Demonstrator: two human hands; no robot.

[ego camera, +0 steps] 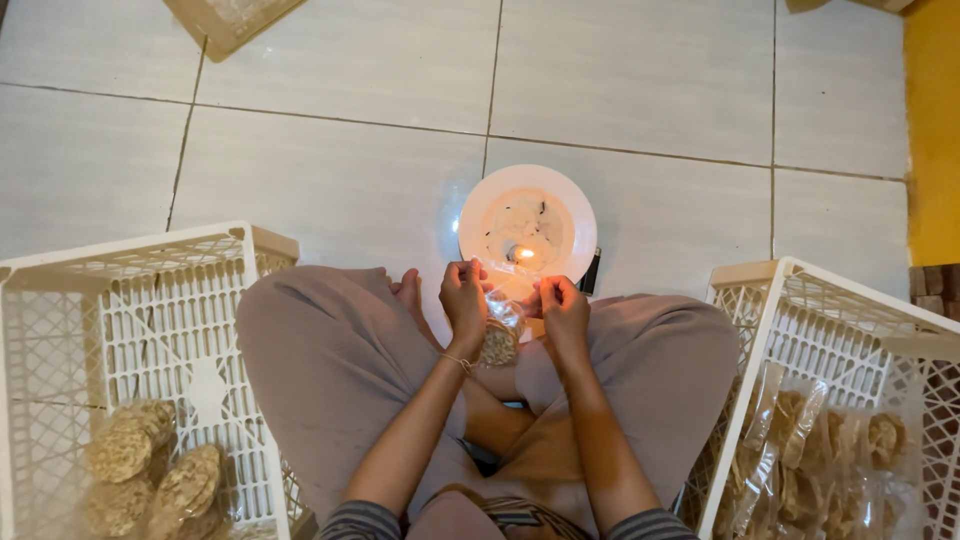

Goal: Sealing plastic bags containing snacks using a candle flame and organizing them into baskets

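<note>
I sit cross-legged on a tiled floor. My left hand (464, 296) and my right hand (563, 305) together pinch the top of a small clear plastic bag (499, 335) holding round brownish crackers. The bag's top edge is held close to a small flame (522, 254) burning on a white plate (570, 212) that stands on the floor just beyond my knees. A thin bracelet circles my left wrist.
A white plastic crate (130, 300) at my left holds several packed cracker bags. Another white crate (800, 300) at my right holds clear bags of crackers. A dark small object (592, 272) lies beside the plate. A yellow wall (932, 120) runs along the right.
</note>
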